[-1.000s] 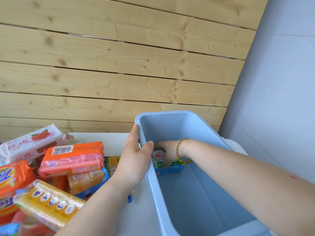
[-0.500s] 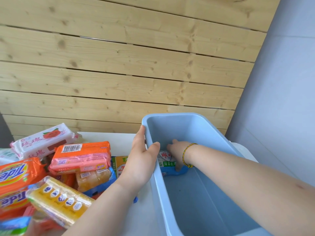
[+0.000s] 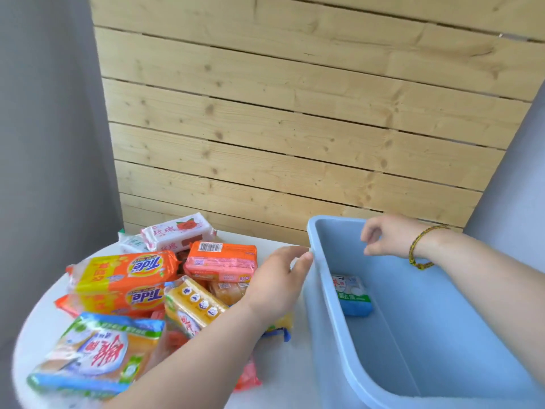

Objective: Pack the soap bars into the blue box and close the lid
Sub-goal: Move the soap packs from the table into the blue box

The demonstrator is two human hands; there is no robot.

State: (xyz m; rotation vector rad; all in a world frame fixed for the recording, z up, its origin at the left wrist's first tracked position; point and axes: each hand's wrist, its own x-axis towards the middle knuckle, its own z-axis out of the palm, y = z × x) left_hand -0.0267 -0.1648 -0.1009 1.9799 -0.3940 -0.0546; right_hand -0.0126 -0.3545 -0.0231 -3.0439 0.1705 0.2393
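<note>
Left hand (image 3: 277,278) sits at the box (image 3: 333,237) rim, wrist low, fingers loosely bent and gripping nothing. Right hand (image 3: 386,239) hovers above the box's far end, fingers slack, empty. One soap (image 3: 352,295) lies on the box floor; the pile (image 3: 132,278) lies left on the table (image 3: 283,364).

A wall of pale horizontal pine planks (image 3: 295,128), knotted and narrowly gapped, stood beyond the left hand (image 3: 277,278) and the right hand (image 3: 386,236). A plain grey wall (image 3: 44,143) rose far left of the left hand, a second grey wall (image 3: 516,187) right of the right hand. Beneath both hands lay a round-edged white table (image 3: 283,373) in soft, even light.
</note>
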